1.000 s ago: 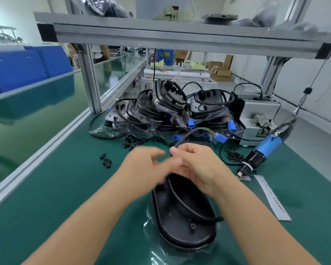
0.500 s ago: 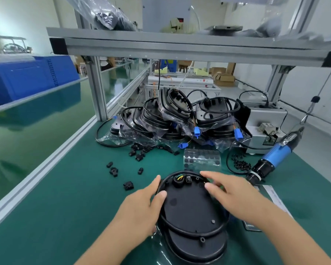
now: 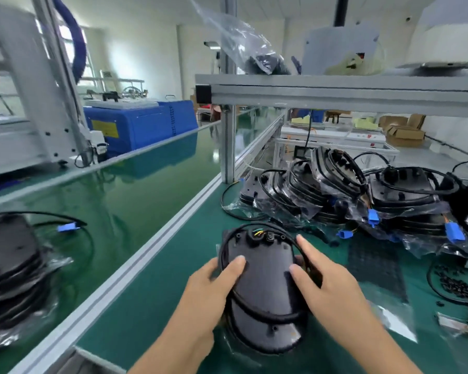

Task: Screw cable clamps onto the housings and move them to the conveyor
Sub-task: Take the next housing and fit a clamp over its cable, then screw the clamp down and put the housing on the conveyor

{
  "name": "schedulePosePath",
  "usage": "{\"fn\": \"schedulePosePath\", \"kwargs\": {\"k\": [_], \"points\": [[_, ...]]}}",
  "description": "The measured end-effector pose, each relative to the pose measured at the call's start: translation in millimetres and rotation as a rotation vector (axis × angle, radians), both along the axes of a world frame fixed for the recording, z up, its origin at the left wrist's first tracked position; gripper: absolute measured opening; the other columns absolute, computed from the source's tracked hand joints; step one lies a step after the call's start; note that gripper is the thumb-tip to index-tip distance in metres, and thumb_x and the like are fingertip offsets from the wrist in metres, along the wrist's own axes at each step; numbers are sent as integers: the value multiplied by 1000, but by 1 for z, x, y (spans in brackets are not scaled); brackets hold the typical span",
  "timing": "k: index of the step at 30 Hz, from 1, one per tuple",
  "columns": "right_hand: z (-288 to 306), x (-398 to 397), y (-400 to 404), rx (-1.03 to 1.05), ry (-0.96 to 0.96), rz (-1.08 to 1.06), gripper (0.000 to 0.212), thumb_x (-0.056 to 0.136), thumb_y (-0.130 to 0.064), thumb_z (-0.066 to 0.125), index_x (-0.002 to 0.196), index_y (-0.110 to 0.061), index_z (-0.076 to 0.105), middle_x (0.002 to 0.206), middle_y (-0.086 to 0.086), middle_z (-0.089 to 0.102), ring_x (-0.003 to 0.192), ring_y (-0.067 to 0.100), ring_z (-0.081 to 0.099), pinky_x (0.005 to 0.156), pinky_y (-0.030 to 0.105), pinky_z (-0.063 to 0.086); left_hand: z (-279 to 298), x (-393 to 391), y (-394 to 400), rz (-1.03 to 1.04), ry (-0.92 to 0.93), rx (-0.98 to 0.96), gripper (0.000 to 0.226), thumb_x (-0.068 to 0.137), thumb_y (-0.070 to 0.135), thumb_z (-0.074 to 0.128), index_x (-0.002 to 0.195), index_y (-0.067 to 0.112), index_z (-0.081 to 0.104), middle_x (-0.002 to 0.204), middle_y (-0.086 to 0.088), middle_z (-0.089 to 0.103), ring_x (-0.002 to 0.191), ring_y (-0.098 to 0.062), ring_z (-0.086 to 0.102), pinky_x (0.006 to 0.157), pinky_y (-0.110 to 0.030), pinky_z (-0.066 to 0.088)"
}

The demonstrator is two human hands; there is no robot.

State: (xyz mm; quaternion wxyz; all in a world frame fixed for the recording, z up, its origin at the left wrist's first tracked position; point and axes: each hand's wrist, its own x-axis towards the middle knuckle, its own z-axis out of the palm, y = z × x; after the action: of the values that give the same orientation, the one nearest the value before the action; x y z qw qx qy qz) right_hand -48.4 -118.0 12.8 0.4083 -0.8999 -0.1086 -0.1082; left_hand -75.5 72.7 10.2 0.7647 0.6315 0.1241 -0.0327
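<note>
housing [image 3: 262, 282] underside hidden, hands [image 3: 214, 287] gripping

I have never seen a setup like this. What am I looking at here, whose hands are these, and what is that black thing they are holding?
There is no machine doing the work: these are a person's two bare hands, filmed by a wide-angle camera worn on their head, looking forward and down.

The left hand and the right hand grip a black oval housing from either side; a black cable loops around it. It is over the green workbench.

Behind it lies a pile of similar housings in clear plastic bags, with blue connectors. To the right is a heap of small black parts, too small to identify.

On the left runs the shiny green conveyor, where another bagged housing already sits.
</note>
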Motion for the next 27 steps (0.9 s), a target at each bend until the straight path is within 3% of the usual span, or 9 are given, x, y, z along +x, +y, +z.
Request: {"fn": "schedulePosePath", "kwargs": {"k": [3, 6, 9, 11, 14, 17, 20, 23, 27], "points": [[-4, 15, 55, 125, 46, 193, 57, 94, -37, 54, 147, -39, 30, 119, -37, 48, 103, -21, 49, 82, -2, 37, -2, -7, 55, 174, -29, -16, 24, 84, 35, 70, 102, 19, 72, 97, -3, 76, 86, -22, 74, 60, -28, 58], [-8, 23, 109, 226, 119, 349, 56, 94, -34, 56, 146, -35, 36, 107, -39, 53, 111, -12, 52, 96, 15, 43, 0, -15, 109, 308, -33, 42, 20, 86, 34, 69, 98, 20, 74, 95, -4, 76, 85, -23, 74, 60, -29, 57], [-11, 28, 148, 314, 161, 457, 48, 94, -29, 58, 140, -32, 45, 111, -42, 49, 105, -24, 49, 87, 0, 38, 5, -17, 155, 425, -6, 177, 23, 88, 37, 66, 83, 15, 74, 78, -4, 76, 64, -21, 72, 51, -26, 51], [-15, 31, 161, 356, 169, 484, 41, 93, -27, 59, 133, -33, 50, 109, -39, 52, 97, -32, 47, 76, -7, 33, 13, -14, 184, 513, 7, 246, 30, 88, 39, 66, 84, 10, 71, 72, -10, 74, 58, -28, 70, 52, -30, 51], [-25, 33, 164, 348, 169, 492, 34, 91, -27, 62, 122, -40, 57, 109, -31, 60, 100, -22, 54, 78, -5, 36, 31, -7, 222, 610, 10, 296, 38, 86, 44, 68, 94, 7, 70, 85, -17, 74, 72, -33, 71, 67, -42, 56], [-32, 38, 159, 369, 181, 491, 32, 91, -20, 63, 121, -31, 63, 113, -22, 66, 107, -12, 58, 87, 1, 40, 45, 12, 248, 686, -10, 303, 40, 86, 42, 69, 101, 5, 66, 93, -17, 74, 75, -32, 69, 78, -50, 57], [-34, 38, 157, 416, 177, 471, 27, 91, -15, 62, 114, -30, 66, 110, -16, 70, 104, -6, 63, 93, 12, 46, 49, 41, 258, 726, 39, 329, 53, 88, 43, 65, 114, -2, 57, 109, -21, 67, 97, -40, 65, 87, -55, 53], [-36, 40, 156, 435, 174, 440, 26, 91, -12, 62, 106, -32, 67, 103, -15, 73, 102, -2, 65, 96, 23, 48, 42, 70, 252, 738, 79, 316, 47, 94, 36, 59, 117, -5, 55, 117, -23, 63, 105, -42, 61, 93, -53, 50], [-37, 42, 155, 447, 177, 416, 27, 91, -9, 61, 102, -33, 67, 99, -15, 74, 100, -1, 66, 95, 24, 49, 25, 89, 235, 727, 155, 384, 39, 99, 23, 49, 126, -5, 53, 127, -24, 58, 115, -38, 59, 85, -38, 50]]}}
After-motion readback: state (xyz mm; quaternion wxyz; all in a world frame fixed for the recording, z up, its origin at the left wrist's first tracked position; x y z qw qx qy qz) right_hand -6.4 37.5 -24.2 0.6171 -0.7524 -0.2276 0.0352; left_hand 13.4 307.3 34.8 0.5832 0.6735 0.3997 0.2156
